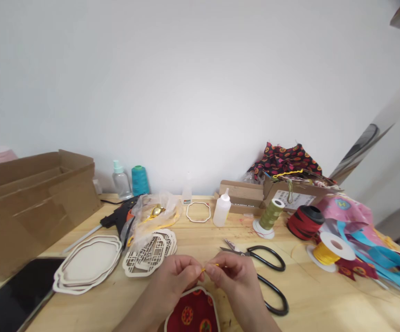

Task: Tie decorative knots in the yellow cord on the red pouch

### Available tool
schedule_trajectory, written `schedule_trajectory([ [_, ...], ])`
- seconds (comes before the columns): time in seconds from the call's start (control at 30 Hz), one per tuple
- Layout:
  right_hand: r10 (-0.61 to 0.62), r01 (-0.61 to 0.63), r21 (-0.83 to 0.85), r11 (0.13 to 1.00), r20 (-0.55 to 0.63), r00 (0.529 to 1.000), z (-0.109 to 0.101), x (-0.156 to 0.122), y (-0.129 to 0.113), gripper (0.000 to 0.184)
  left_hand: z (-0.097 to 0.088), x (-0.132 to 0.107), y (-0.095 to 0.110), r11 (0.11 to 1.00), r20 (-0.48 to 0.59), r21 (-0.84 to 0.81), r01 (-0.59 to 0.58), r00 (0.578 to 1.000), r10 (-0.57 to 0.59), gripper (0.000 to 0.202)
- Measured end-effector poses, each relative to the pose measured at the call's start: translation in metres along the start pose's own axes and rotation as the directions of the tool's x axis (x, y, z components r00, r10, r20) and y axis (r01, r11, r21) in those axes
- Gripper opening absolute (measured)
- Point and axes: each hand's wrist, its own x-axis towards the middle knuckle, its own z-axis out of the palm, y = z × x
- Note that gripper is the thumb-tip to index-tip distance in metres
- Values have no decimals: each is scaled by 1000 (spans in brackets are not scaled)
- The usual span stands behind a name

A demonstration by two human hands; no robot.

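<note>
My left hand (182, 279) and my right hand (232, 281) meet near the front middle of the table, both closed in a pinch. Between their fingertips runs a short piece of yellow cord (204, 269), gripped from both sides. Just below them lies a pale wooden frame with scalloped corners, filled with dark red patterned fabric (191, 316); its lower part is cut off by the picture's edge. Black-handled scissors (269, 288) rest right beside my right hand, partly hidden by it. Left of my left hand are wooden lattice cutouts (148, 258).
Stacked wooden plaques (87, 265), a dark phone (16, 295) and a large cardboard box (30, 212) stand left. A glue gun (119, 219) lies behind. A white glue bottle (222, 210), green thread (272, 215), red ribbon roll (304, 222) and yellow cord spool (329, 251) stand right.
</note>
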Motion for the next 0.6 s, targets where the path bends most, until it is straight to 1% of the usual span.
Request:
schedule_trajectory([
  [0.07, 54, -54, 65, 996, 4, 999, 0, 0, 2, 23, -1, 1, -1, 999, -6, 29, -18, 1000, 18, 24],
  [0.13, 135, -139, 93, 986, 41, 990, -1, 2, 0, 24, -1, 0, 0, 998, -14, 48, -32, 999, 32, 26],
  [0.2, 207, -217, 99, 971, 100, 973, -3, 4, -4, 26, -1, -3, 1, 999, -7, 26, -37, 999, 37, 31],
  [0.23, 222, -234, 95, 967, 120, 968, -4, 5, -6, 27, -1, -4, 2, 999, -7, -6, -43, 999, 43, 33],
  [0.27, 220, -232, 89, 969, 125, 968, -5, 6, -8, 28, -1, -5, 2, 997, -7, -57, -52, 999, 52, 34],
  [0.33, 179, -186, 70, 980, 95, 979, -7, 7, -10, 28, -2, -6, 3, 984, -2, -162, -74, 997, 75, 36],
  [0.4, 133, -136, 30, 990, 65, 989, -8, 7, -10, 28, -3, -5, 4, 981, -5, -175, -88, 996, 89, 36],
  [0.43, 119, -119, 0, 993, 62, 991, -8, 7, -10, 27, -3, -4, 4, 986, -5, -133, -103, 995, 103, 37],
  [0.5, 86, -81, -79, 994, 62, 994, -9, 7, -9, 26, -4, -3, 4, 986, 3, 25, -165, 986, 165, 32],
  [0.53, 64, -56, -127, 990, 60, 996, -9, 6, -9, 25, -4, -2, 4, 971, 16, 118, -208, 978, 207, 28],
  [0.6, 7, 6, -227, 974, 57, 998, -9, 5, -11, 24, -4, -3, 5, 913, 45, 293, -283, 958, 282, 23],
])
